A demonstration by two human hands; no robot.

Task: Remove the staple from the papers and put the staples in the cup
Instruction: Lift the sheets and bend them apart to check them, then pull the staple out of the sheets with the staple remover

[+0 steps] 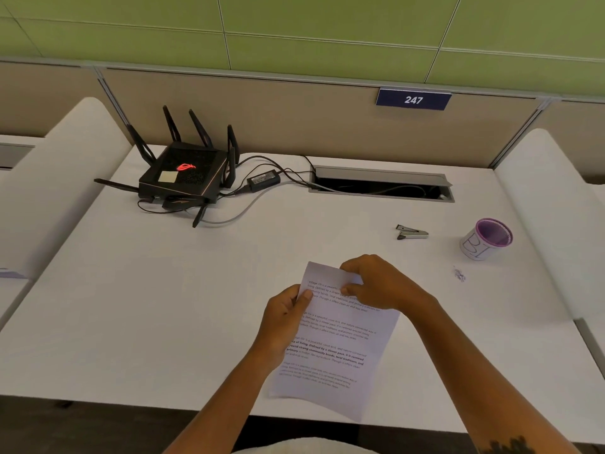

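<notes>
Printed white papers [330, 348] are held above the front of the white desk [163, 290]. My left hand [283, 319] grips their left edge, thumb on top. My right hand [376, 283] pinches the top right corner, which is folded under its fingers; no staple shows there. A metal staple remover [412, 232] lies on the desk beyond my right hand. Farther right stands a white cup [486, 239] with a purple inside and rim. A small heap of loose staples [459, 275] lies on the desk in front of the cup.
A black router [183, 173] with several antennas sits at the back left, its cables and power brick [263, 180] running to an open cable tray [381, 185]. A beige partition with a "247" sign [413, 99] closes the back. White side panels flank the desk.
</notes>
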